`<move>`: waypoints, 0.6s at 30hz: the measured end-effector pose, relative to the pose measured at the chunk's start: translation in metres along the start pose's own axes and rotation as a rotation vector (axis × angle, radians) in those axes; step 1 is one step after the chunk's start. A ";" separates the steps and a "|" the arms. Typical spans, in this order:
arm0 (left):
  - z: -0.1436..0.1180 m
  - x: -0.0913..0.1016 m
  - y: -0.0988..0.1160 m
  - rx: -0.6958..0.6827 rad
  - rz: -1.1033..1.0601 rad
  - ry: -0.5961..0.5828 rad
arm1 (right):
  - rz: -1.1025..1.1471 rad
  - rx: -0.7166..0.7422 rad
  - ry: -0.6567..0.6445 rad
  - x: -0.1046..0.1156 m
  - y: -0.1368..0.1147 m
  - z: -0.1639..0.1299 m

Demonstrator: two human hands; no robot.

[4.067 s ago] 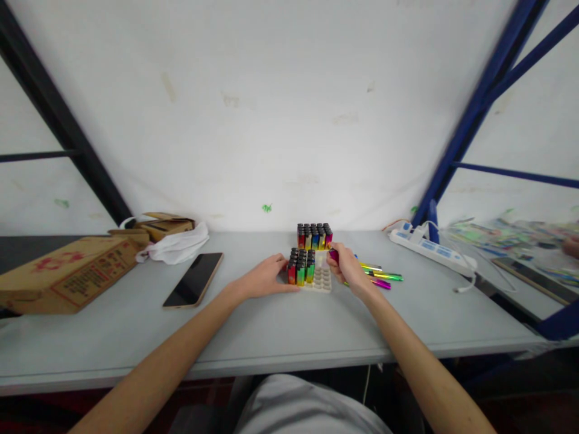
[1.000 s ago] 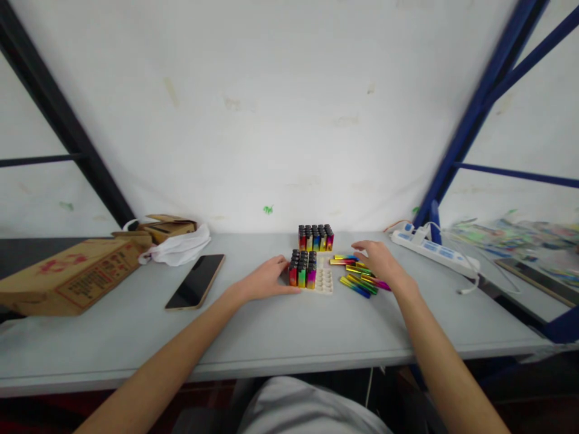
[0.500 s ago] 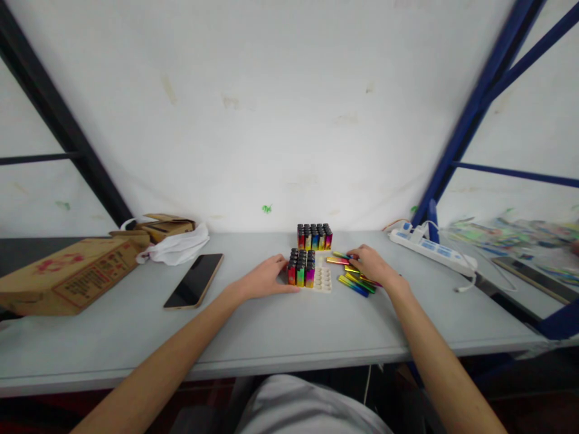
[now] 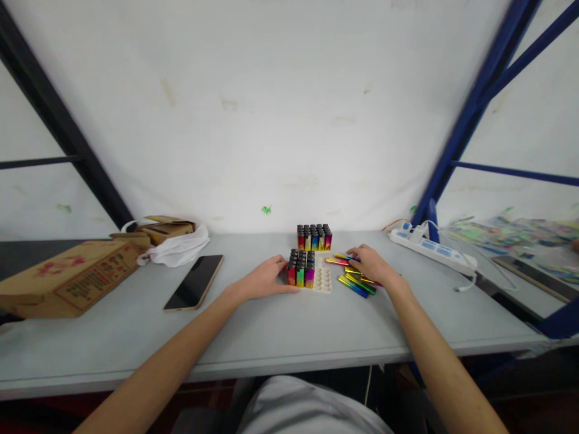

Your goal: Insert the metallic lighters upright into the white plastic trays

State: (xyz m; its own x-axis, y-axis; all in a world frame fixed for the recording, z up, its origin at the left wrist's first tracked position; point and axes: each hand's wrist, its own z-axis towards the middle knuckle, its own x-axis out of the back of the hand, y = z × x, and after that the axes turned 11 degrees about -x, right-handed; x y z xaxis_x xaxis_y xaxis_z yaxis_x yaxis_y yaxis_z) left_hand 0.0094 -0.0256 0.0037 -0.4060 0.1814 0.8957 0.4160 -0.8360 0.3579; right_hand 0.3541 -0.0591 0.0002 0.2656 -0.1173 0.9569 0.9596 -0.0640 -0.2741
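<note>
Lap: my grey-clad lap shows at the bottom edge, both forearms reaching out over the bench (image 4: 280, 337).
Left hand: my left hand (image 4: 262, 278) lies palm down, fingers loosely together, its fingertips against the left side of the near tray (image 4: 322, 281); it has not moved in the last seconds, so it is simply steadying the tray.
Near tray: white, with rows of round sockets; the left columns are filled with upright lighters (image 4: 301, 268), the right columns still bare. The filled block looks one column wider than four seconds ago, when my right hand was at the tray with a purple lighter.
Right hand: my right hand (image 4: 371, 264) was lifted and spread over the pile a second ago; now it has dropped onto the loose lighters (image 4: 357, 282), fingers curled down on the top ones. Whether a lighter is truly pinched I cannot tell, the fingers hide it.
Loose lighters: a small heap of rainbow-coloured ones lying flat just right of the tray, partly under my right hand.
What the change means: I judge one lighter is seated and I am back at the heap for the next.
Phone: a dark phone (image 4: 194, 281) lies flat, well left of my left hand.
Cardboard box: a brown cardboard box (image 4: 67, 276) at far left, a white bag (image 4: 178, 247) behind it.
Far tray: a full tray of lighters (image 4: 314, 237) stands behind the near tray.
Power strip: a white power strip (image 4: 429, 248) lies at the right rear.
</note>
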 end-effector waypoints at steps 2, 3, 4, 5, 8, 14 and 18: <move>0.000 0.000 -0.003 0.000 -0.003 -0.001 | -0.006 0.009 -0.015 0.002 -0.001 -0.001; 0.000 -0.001 -0.005 0.001 -0.008 0.002 | -0.008 0.010 -0.015 0.003 -0.002 -0.001; 0.000 -0.001 -0.008 0.000 -0.015 0.007 | -0.012 0.006 -0.013 0.005 -0.003 -0.001; 0.000 -0.001 -0.010 -0.002 -0.023 0.012 | -0.017 0.002 -0.011 0.006 -0.003 -0.002; 0.001 0.001 -0.017 -0.007 -0.040 0.023 | -0.024 -0.002 0.007 0.007 -0.004 -0.002; 0.005 -0.001 -0.022 -0.011 -0.005 0.032 | 0.166 -0.015 0.212 0.012 -0.010 -0.006; 0.013 -0.007 -0.020 0.017 0.061 0.093 | 0.420 0.009 0.245 0.015 -0.021 -0.010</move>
State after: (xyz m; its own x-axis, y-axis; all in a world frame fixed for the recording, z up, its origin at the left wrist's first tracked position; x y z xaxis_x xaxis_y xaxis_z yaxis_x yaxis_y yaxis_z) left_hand 0.0142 -0.0039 -0.0060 -0.4527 0.0808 0.8880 0.4555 -0.8352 0.3082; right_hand 0.3375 -0.0694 0.0197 0.6011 -0.3611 0.7129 0.7753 0.0472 -0.6298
